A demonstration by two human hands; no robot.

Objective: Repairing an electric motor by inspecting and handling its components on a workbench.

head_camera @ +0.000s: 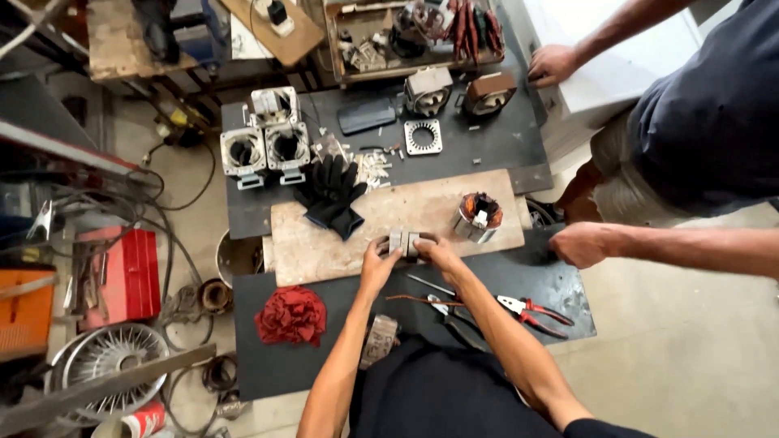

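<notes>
Both forearms reach up from the bottom edge to the wooden board [324,243]. At its near edge, the left hand [378,264] and right hand [434,253] close around a small grey metal block [406,241]. Left of the block on the board lie black gloves [333,195]; right of it stands a copper-wound motor core [477,216]. Bare fingers risk a pinch or cut if the block slips
</notes>
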